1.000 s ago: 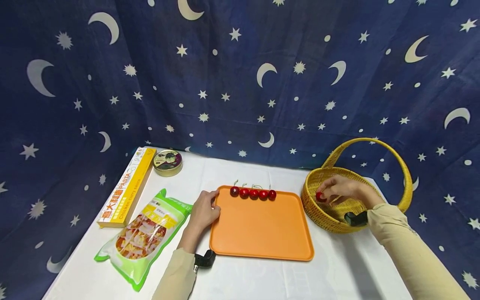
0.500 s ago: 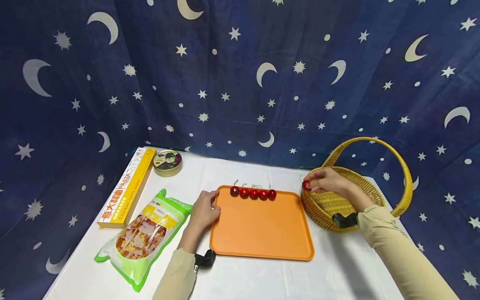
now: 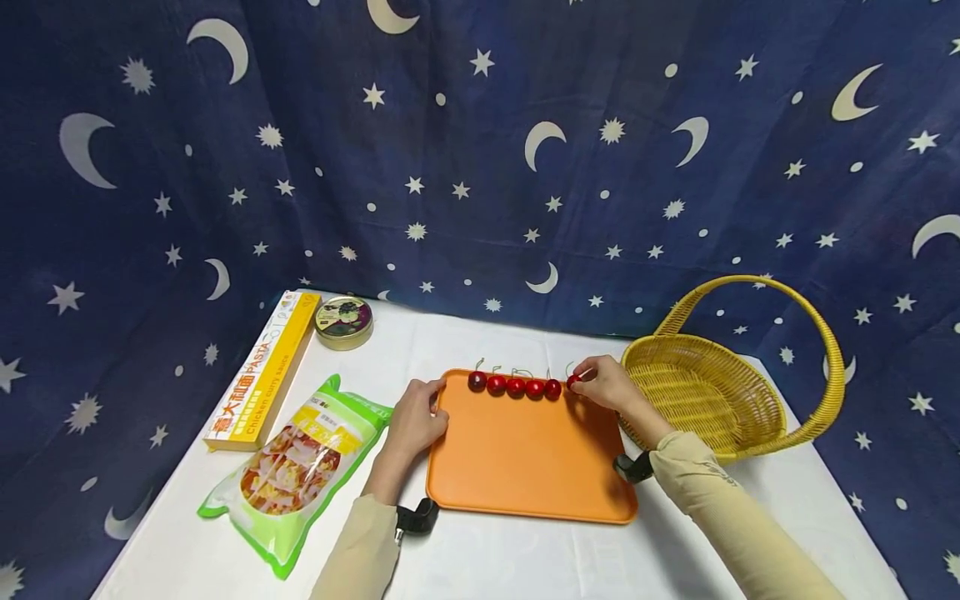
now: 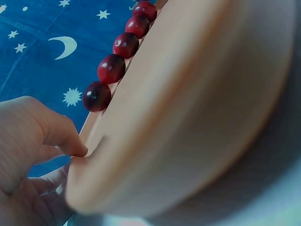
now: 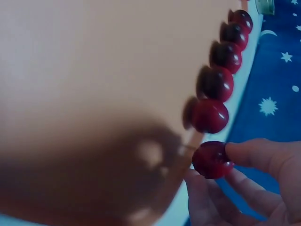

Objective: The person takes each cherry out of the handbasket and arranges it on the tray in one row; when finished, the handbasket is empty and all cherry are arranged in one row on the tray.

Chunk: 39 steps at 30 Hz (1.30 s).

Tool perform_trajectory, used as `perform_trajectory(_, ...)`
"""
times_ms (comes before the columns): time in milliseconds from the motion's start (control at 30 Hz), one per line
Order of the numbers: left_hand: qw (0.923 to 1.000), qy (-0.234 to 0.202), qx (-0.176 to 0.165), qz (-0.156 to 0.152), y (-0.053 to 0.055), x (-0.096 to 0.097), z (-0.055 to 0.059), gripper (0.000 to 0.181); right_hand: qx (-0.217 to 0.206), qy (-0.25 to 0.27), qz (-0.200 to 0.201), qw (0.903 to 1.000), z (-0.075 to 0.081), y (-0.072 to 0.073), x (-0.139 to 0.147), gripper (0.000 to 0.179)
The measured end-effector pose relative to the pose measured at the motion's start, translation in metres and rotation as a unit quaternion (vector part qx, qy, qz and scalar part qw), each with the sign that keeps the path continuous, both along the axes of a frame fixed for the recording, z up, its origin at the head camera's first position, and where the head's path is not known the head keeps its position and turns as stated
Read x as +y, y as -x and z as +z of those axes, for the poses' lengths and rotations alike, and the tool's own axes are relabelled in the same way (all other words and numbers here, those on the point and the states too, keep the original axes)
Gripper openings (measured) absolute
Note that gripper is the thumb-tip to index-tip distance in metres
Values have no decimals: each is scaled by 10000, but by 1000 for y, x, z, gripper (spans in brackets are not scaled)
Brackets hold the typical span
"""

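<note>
An orange tray [image 3: 532, 462] lies on the white-covered table, with a row of several red cherries [image 3: 515, 387] along its far edge, stems pointing away. My left hand [image 3: 414, 421] pinches the tray's left rim near the far corner; the left wrist view shows thumb and fingers on either side of that rim. At the right end of the row my right hand [image 3: 609, 385] pinches one more cherry [image 5: 212, 160] between thumb and fingers. In the right wrist view this cherry is just beside the last one in the row, by the tray's far rim.
A yellow wicker basket [image 3: 697, 400] with a tall handle stands right of the tray. On the left are a yellow pasta box [image 3: 266, 371], a round tin [image 3: 343, 322] and a green-edged food bag [image 3: 300, 471]. A blue moon-and-star curtain [image 3: 480, 150] hangs behind.
My right hand has carried the cherry from inside the basket leftward over its rim to the tray's far edge. My left hand keeps its grip on the tray. The head view has shifted slightly.
</note>
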<state>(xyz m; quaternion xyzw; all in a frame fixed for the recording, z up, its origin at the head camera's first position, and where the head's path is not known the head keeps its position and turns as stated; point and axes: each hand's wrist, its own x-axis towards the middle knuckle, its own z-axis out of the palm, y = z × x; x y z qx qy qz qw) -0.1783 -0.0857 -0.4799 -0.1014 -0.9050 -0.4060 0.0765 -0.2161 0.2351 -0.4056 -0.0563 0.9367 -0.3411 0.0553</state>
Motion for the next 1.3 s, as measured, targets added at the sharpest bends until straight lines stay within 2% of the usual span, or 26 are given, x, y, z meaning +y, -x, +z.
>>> perform_trajectory(67, 10000, 5, -12, 13, 0, 1, 0, 53, 97, -134, -155, 9997, -4, -2, -2, 19)
perform_trajectory(300, 10000, 6, 93, 19, -1, 2, 1, 52, -132, 261, -521, 9982, -15, -5, -6, 16)
perform_trajectory(467, 9999, -10, 149, 26, -1, 1, 1, 52, -300, 640, -763, 9946, -19, -6, -10, 27)
perform_trajectory(633, 9999, 27, 148, 45, 0, 0, 1, 52, -312, 529, -921, 9939, -21, -8, -9, 38)
perform_trajectory(867, 9999, 65, 100, 30, 0, 0, -1, 52, -66, 203, -1104, 9937, -28, -12, -7, 30)
perform_trajectory(1300, 9998, 120, 106, 73, -2, 0, 3, 52, -48, 692, -1455, 9869, -30, -17, -6, 27)
